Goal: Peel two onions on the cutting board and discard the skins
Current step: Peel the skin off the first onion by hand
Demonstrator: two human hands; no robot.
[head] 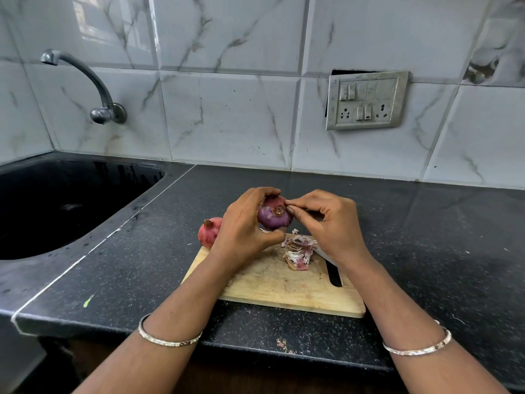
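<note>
Onion (274,216) sat gripped in my left hand (244,226) above the cutting board's (284,291) far edge, nub end facing me | my right hand (332,223), at its right side, pinched skin beside the nub | second onion (208,233) lay just left, unpeeled.

I'm getting soft, even light with a window reflection glaring off the glossy tiles (82,21) at upper left and a dull sheen on the dark tabletop (426,237). Only faint shadows fall on the board (270,285). The wide lens bows the tile lines near the edges, and the lower corners go dim.
</note>
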